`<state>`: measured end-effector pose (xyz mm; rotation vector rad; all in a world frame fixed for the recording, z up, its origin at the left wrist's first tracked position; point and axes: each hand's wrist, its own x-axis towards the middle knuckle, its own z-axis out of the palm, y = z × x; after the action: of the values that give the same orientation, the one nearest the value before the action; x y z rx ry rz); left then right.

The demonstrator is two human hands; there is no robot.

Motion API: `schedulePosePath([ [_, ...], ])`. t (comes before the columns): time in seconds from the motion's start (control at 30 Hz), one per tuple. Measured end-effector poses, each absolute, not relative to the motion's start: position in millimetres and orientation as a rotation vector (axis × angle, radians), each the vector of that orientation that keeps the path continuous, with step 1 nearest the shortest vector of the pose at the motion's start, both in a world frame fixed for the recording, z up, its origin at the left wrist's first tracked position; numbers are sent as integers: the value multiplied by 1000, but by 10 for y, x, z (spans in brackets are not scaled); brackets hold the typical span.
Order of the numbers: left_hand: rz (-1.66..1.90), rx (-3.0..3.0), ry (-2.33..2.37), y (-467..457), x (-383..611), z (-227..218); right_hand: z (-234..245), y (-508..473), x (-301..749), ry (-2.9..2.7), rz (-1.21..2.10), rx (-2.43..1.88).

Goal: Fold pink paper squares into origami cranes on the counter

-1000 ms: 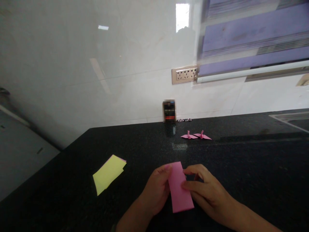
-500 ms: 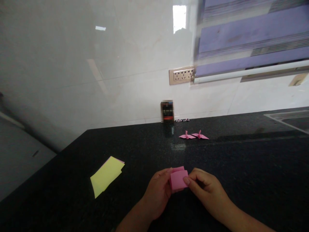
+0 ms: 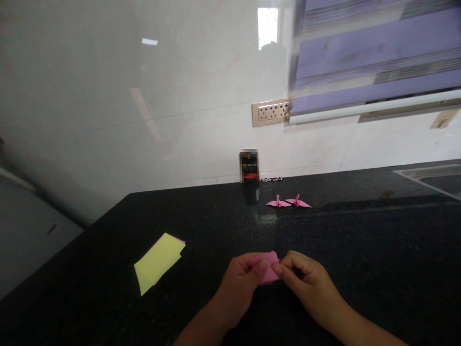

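Note:
A small folded square of pink paper is held just above the dark counter, between my two hands. My left hand grips its left side, the thumb lying flat across the front face. On the right edge, my right hand pinches the paper between thumb and curled fingers. The fingers behind the paper are hidden. Beyond the hands, two pink origami cranes stand side by side on the counter. To the left lies a stack of yellow paper sheets, with a pinkish edge showing beneath.
A dark, blurred-out box stands against the tiled wall, with a patterned strip beside it. A socket panel is on the wall. At the right, a sink rim is set into the black counter.
My left thumb has moved from the paper's upper left edge onto its front, and the pink flaps now lie pressed together. My right hand has hardly moved.

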<state>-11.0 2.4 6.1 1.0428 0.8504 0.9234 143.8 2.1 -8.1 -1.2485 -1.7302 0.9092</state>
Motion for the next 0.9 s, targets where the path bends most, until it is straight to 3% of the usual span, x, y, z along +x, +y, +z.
schedulePosePath([
  [0.9,890,1126,938,23,-110,43,90,32,1423,-1369,1329,-1197],
])
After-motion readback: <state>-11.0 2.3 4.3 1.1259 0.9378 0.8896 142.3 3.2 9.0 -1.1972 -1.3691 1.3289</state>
